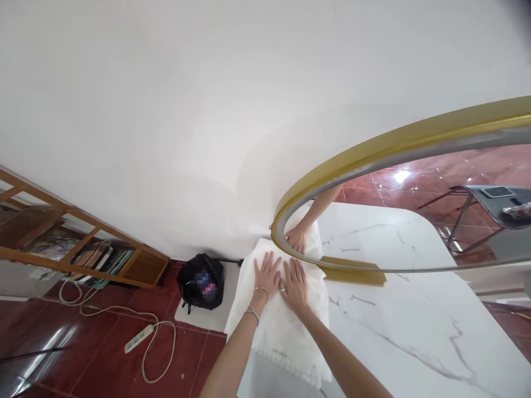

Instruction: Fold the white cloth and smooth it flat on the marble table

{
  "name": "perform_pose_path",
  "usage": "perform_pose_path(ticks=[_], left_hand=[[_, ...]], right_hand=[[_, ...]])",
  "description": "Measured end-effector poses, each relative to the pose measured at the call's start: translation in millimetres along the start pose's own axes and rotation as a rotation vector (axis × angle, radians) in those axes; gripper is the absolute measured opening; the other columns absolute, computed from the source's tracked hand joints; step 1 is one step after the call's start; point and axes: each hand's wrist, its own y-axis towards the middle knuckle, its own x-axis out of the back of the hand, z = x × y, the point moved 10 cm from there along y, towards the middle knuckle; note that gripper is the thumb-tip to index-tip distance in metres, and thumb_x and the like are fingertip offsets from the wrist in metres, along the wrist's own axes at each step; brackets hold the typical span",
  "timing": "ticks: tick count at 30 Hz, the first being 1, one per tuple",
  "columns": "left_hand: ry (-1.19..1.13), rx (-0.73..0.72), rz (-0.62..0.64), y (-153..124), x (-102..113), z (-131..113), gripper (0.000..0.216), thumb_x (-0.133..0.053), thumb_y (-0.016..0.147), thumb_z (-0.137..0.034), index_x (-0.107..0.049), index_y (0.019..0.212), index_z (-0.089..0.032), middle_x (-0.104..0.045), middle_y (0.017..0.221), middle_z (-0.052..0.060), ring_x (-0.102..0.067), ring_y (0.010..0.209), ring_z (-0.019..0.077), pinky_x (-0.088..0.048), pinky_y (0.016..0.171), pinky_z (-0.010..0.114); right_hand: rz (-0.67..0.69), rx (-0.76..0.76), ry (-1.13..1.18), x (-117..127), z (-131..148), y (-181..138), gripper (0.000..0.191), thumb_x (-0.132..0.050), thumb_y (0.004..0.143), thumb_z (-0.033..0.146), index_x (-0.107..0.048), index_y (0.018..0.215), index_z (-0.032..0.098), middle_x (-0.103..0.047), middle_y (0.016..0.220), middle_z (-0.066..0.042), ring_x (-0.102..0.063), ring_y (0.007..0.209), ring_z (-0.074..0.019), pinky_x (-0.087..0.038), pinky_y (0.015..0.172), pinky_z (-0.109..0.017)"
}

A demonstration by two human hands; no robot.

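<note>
A white cloth (286,337) with a scalloped edge lies over the left end of a white marble-patterned table (398,326). My left hand (266,276) rests flat on it, fingers spread, with bracelets at the wrist. Close beside it, my right hand (295,284) also lies flat on the cloth, fingers stretched out, a ring on one finger. Neither hand grips anything. Just beyond my right hand stands an oval mirror (360,160) with a gold frame, which reflects a hand on the cloth and the tabletop.
The mirror's gold base (352,272) sits on the table against the white wall. Left on the red tiled floor are a black bag (201,282), a power strip (139,338) with a looping cable, and a wooden shelf (145,267) holding books. A chair appears in the mirror.
</note>
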Motion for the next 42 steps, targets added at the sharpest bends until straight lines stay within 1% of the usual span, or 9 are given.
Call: perform_pose_path(ticks=[4,9,14,18,23,27,33,37,42], left_hand=[[0.009,0.153,-0.013,6,5,31,0.052,-0.035,0.092,-0.025,-0.033,0.143,-0.037,-0.022,0.156,0.0,-0.017,0.144,0.0227,-0.008,0.114,0.059],[0.064,0.423,-0.054,-54,11,73,0.049,-0.03,0.094,-0.029,-0.033,0.143,-0.034,-0.024,0.155,0.002,-0.02,0.143,0.0239,-0.019,0.111,0.058],[0.113,0.648,-0.208,-153,15,82,0.048,-0.025,0.096,-0.037,-0.032,0.144,-0.032,-0.032,0.152,0.009,-0.029,0.139,0.0285,-0.031,0.106,0.056],[0.169,0.682,-0.332,-199,18,44,0.051,-0.027,0.096,-0.035,-0.022,0.147,-0.032,-0.03,0.152,0.012,-0.023,0.141,0.0315,-0.027,0.106,0.061],[0.079,0.534,-0.3,-176,-4,-41,0.051,-0.032,0.094,-0.032,-0.028,0.146,-0.03,-0.03,0.152,0.012,-0.017,0.143,0.0334,-0.02,0.108,0.065],[-0.071,0.381,-0.211,-138,-37,-135,0.049,-0.037,0.092,-0.032,-0.038,0.142,-0.03,-0.029,0.153,0.009,-0.016,0.143,0.0326,-0.017,0.11,0.062],[-0.249,0.185,-0.087,-92,-60,-267,0.046,-0.038,0.093,-0.037,-0.043,0.138,-0.035,-0.037,0.149,0.008,-0.041,0.13,0.0323,-0.037,0.103,0.054],[-0.277,0.274,-0.001,-62,-57,-278,0.045,-0.033,0.094,-0.027,-0.045,0.137,-0.025,-0.043,0.141,0.013,-0.058,0.105,0.0259,-0.049,0.087,0.041],[-0.345,0.336,0.122,-52,-53,-255,0.029,-0.045,0.088,-0.016,-0.059,0.113,-0.02,-0.059,0.116,0.008,-0.063,0.09,0.0178,-0.049,0.077,0.029]], right_hand=[[0.112,0.025,-0.009,-21,1,32,0.056,-0.039,0.09,0.032,-0.034,0.145,0.02,-0.03,0.151,-0.01,-0.021,0.141,-0.0308,-0.019,0.112,-0.053],[0.251,0.295,0.09,-31,55,33,0.053,-0.041,0.092,0.04,-0.037,0.143,0.025,-0.026,0.153,-0.008,-0.017,0.142,-0.0274,-0.015,0.114,-0.052],[0.258,0.38,0.186,-2,103,-41,0.048,-0.039,0.094,0.035,-0.042,0.14,0.022,-0.037,0.147,-0.009,-0.025,0.14,-0.0248,-0.017,0.115,-0.049],[0.33,0.395,0.199,34,99,-113,0.066,-0.046,0.089,0.045,-0.023,0.148,0.029,-0.016,0.156,-0.008,-0.015,0.142,-0.0317,-0.01,0.112,-0.061],[0.296,0.291,0.074,74,23,-152,0.067,-0.044,0.089,0.047,-0.018,0.149,0.032,-0.017,0.155,-0.008,-0.015,0.142,-0.0322,-0.001,0.11,-0.065],[0.205,0.15,-0.111,108,-64,-179,0.064,-0.043,0.091,0.046,-0.02,0.149,0.031,-0.022,0.153,-0.009,-0.02,0.141,-0.0308,-0.004,0.11,-0.062],[0.12,-0.056,-0.194,169,-189,-242,0.056,-0.042,0.092,0.049,-0.034,0.144,0.031,-0.037,0.147,-0.007,-0.033,0.136,-0.0278,-0.017,0.11,-0.056],[0.04,-0.305,0.062,195,-255,-248,0.045,-0.04,0.092,0.05,-0.054,0.127,0.024,-0.056,0.127,-0.01,-0.055,0.112,-0.0237,-0.043,0.093,-0.04],[0.045,-0.992,0.195,200,-319,-237,0.051,-0.041,0.084,0.04,-0.052,0.127,0.015,-0.049,0.127,-0.016,-0.062,0.079,-0.0203,-0.048,0.072,-0.036]])
